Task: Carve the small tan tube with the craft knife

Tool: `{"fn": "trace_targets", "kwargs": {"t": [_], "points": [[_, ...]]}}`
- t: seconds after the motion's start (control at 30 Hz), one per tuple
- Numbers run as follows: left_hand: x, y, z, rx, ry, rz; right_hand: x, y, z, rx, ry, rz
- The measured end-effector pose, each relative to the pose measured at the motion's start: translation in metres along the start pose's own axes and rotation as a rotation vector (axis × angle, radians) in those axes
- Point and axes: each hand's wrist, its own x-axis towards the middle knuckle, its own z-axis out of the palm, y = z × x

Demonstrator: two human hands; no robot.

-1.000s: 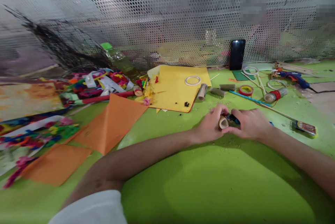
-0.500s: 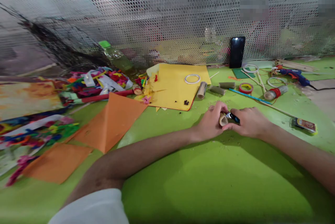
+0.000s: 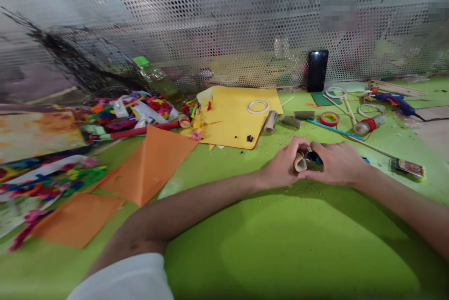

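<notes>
My left hand (image 3: pixel 281 167) is closed around a short, hollow piece of bamboo (image 3: pixel 300 164), its open end towards me. In my right hand (image 3: pixel 340 163) is a hand tool with a blue and black handle (image 3: pixel 318 159), the dark head of which meets the bamboo's rim. Fingers hide most of the tool, so I cannot tell pliers from a cutter; a blue end shows behind the right wrist. Both thumbs lie close to the rim. Small pale chips are scattered on the green table (image 3: pixel 245 244) below and around the hands.
Further bamboo pieces (image 3: pixel 271 121) lie beyond my hands, by a yellow sheet (image 3: pixel 231 117). A red tape roll (image 3: pixel 329 118), blue stick (image 3: pixel 333 129), glue gun (image 3: pixel 394 101) and small labelled box (image 3: pixel 409 168) are right. A phone (image 3: pixel 317 70) leans on mesh. Orange paper (image 3: pixel 147 164) lies left.
My right hand has turned slightly, and the tool's blue end now shows behind the wrist. The tool's shiny metal head looks darker. The bamboo stays in my left hand.
</notes>
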Motion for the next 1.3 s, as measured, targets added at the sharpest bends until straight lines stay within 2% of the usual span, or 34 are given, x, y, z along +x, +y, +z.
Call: {"fn": "trace_targets", "kwargs": {"t": [0.17, 0.4, 0.77, 1.3], "points": [[0.0007, -0.0027, 0.0002, -0.024, 0.014, 0.050, 0.0005, -0.0025, 0.0020, -0.043, 0.014, 0.005], [-0.0002, -0.0030, -0.0003, 0.011, 0.023, 0.001, 0.0013, -0.0066, 0.0037, -0.116, -0.004, 0.004], [0.0007, 0.0029, -0.0018, 0.021, 0.058, -0.041, 0.0026, -0.0050, 0.0040, -0.053, -0.050, -0.033], [0.0002, -0.0048, 0.0013, -0.077, 0.023, 0.029, -0.0007, -0.0070, 0.0016, -0.112, 0.022, 0.021]]}}
